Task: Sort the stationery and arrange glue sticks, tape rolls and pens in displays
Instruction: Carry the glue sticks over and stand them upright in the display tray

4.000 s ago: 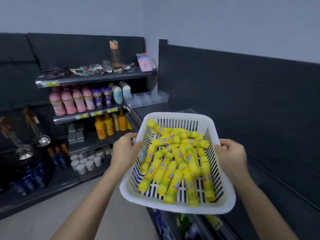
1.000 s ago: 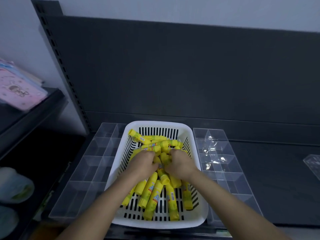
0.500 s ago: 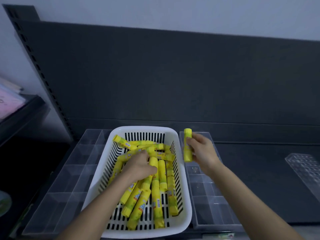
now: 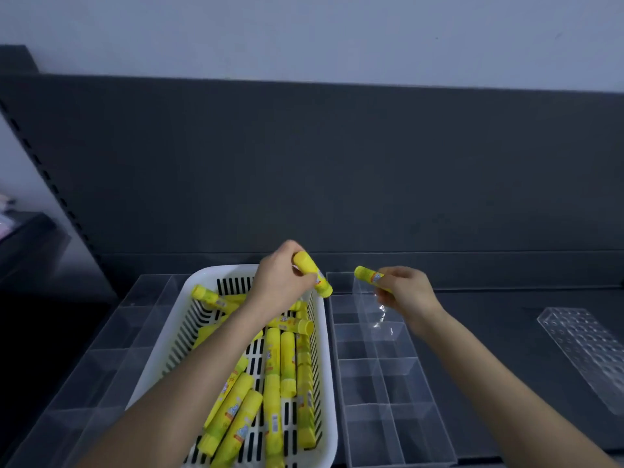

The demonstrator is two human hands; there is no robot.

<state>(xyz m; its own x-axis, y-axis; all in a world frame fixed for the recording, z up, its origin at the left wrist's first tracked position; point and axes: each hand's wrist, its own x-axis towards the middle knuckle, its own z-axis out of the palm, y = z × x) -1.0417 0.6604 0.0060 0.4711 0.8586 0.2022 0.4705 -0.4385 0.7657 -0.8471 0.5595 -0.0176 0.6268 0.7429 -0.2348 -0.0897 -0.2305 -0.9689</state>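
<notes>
My left hand (image 4: pixel 280 278) grips a glue stick (image 4: pixel 312 273) over the white basket (image 4: pixel 327 366) rim, and my right hand (image 4: pixel 407 293) pinches a second glue stick (image 4: pixel 368 275) above the clear tray (image 4: pixel 371 383), whose barely visible dividers I may misjudge, toppling either.

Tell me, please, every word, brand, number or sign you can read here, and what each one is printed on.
No text here can be read.
left-hand glue stick: small printed label, too blurred to read.
right-hand glue stick: coloured label, too blurred to read.
loose glue sticks in the white basket: blue and orange labels, too small and blurred.
clear divided tray: no print visible.
</notes>
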